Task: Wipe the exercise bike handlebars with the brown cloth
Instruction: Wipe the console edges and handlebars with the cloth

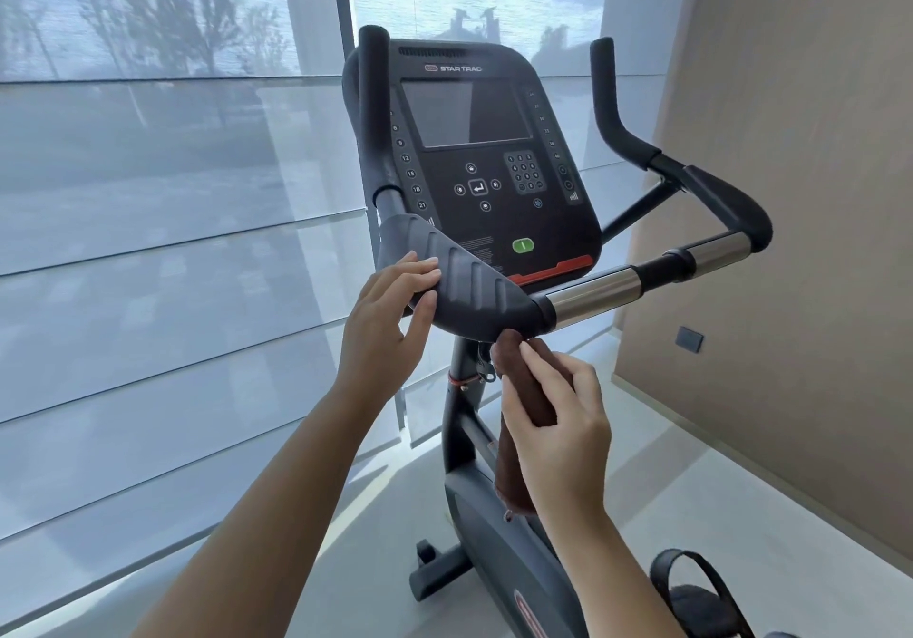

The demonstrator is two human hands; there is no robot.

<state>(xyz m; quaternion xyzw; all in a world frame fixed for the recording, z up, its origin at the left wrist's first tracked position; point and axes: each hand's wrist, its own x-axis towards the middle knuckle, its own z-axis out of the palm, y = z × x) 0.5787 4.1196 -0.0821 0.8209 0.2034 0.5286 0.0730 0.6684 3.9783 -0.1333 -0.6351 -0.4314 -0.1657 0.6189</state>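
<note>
At lower centre of the frame, the right hand (558,420) grips the brown cloth (526,390), its bunched top pressed under the ribbed grey pad of the handlebars (464,282), apparently to wipe the underside. Just above and left, the left hand (390,321) rests unclenched on the pad's end, seemingly steadying it. Beyond, at upper centre, the console (474,153) stands dark against the shaded window (148,193).

The pale floor (716,514) carries the exercise bike (494,529), its base planted there.
</note>
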